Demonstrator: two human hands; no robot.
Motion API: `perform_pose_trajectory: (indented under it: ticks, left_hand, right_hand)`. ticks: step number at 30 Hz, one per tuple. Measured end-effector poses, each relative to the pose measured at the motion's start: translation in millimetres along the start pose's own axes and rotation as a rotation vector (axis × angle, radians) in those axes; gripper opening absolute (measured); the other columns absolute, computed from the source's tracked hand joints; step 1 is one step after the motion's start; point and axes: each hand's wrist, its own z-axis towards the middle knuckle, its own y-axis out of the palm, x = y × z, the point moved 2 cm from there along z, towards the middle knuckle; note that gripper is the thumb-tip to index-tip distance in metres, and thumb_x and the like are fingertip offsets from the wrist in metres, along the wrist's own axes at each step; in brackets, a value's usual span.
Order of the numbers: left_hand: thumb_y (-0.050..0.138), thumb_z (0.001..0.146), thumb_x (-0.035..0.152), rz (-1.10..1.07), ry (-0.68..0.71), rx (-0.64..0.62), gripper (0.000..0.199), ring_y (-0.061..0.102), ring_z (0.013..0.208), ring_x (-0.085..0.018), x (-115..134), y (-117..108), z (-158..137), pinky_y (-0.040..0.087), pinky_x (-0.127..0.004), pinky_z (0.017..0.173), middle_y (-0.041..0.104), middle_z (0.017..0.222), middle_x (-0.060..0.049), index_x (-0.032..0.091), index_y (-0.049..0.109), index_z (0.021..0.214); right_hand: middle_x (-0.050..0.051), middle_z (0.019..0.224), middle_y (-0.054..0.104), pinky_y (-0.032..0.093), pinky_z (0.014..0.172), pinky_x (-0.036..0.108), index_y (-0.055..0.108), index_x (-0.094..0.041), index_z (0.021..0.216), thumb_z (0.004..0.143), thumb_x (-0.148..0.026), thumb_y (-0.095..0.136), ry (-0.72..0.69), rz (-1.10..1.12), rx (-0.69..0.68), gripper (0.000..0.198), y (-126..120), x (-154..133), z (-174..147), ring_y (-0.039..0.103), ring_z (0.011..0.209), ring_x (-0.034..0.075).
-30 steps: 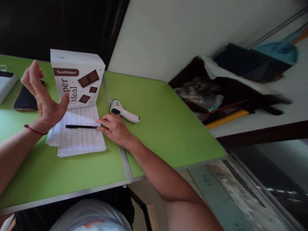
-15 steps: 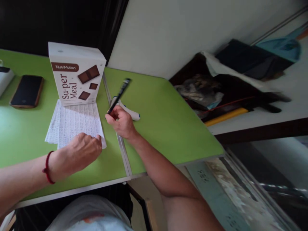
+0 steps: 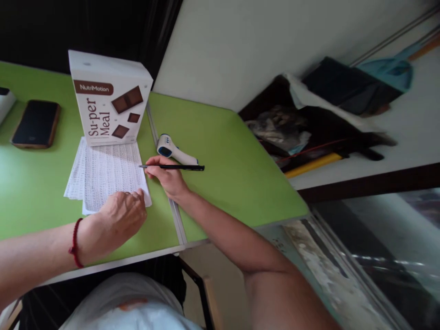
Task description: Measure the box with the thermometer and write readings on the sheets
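Observation:
A black pen lies across the fingers of my right hand, which is closed on it. Its pale tip points left, over the right edge of the handwritten sheets. My left hand rests on the lower right part of the sheets with its fingers curled; the undersides of the fingers are hidden. The sheets are stacked and slightly fanned, covered in rows of small writing. Behind them a white NutriMotion box stands upright at their top edge. Just beyond my right hand lies a white and blue infrared thermometer.
A dark phone lies on the left of the green table, beside a white device at the frame edge. A metal seam divides the tabletop. Right of it are a cluttered dark shelf and a pale wall.
The pen has swung from pointing up and away to lying nearly level, its tip now at the sheets. My right hand has shifted slightly left; my left hand stays on the paper.

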Motion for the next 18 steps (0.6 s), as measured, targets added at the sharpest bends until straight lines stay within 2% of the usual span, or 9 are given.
perform_pose_trajectory:
  ticks: [2,7,12,18]
  left_hand:
    - [0.052,0.075,0.001,-0.048,-0.023,-0.049,0.024,0.055,0.061,-0.015,1.2,-1.4,2.6,0.033,-0.028,0.049,0.059,0.071,-0.005,0.01,0.067,0.091]
    - [0.048,0.078,-0.002,-0.121,-0.074,-0.086,0.024,0.054,0.059,-0.014,2.5,-2.9,6.7,0.033,-0.026,0.049,0.059,0.07,-0.005,0.009,0.065,0.092]
    - [0.045,0.077,-0.006,-0.175,-0.1,-0.129,0.024,0.053,0.051,-0.014,3.0,0.5,10.5,0.03,-0.026,0.043,0.056,0.061,-0.004,0.008,0.064,0.084]
    - [0.039,0.077,-0.005,-0.186,-0.086,-0.143,0.029,0.053,0.05,-0.014,2.7,4.8,11.9,0.034,-0.026,0.042,0.056,0.06,-0.005,0.008,0.064,0.086]
  right_hand:
    - [-0.005,0.06,0.054,0.039,0.054,0.025,0.058,-0.021,0.074,0.068,-0.028,0.061,-0.07,-0.015,0.055,0.01,-0.9,0.6,-8.1,0.046,0.055,0.009]
    - [-0.006,0.059,0.052,0.037,0.05,0.024,0.054,-0.021,0.072,0.069,-0.026,0.059,-0.145,-0.171,-0.017,0.008,1.5,-6.1,-30.9,0.043,0.051,0.009]
    - [-0.006,0.055,0.049,0.038,0.052,0.024,0.048,-0.022,0.064,0.072,-0.025,0.057,-0.278,-0.354,0.024,0.013,4.2,-8.3,-38.4,0.043,0.051,0.009]
    - [-0.006,0.055,0.05,0.038,0.051,0.024,0.045,-0.023,0.064,0.075,-0.028,0.054,-0.288,-0.412,0.005,0.015,4.6,-6.7,-37.5,0.044,0.051,0.01]
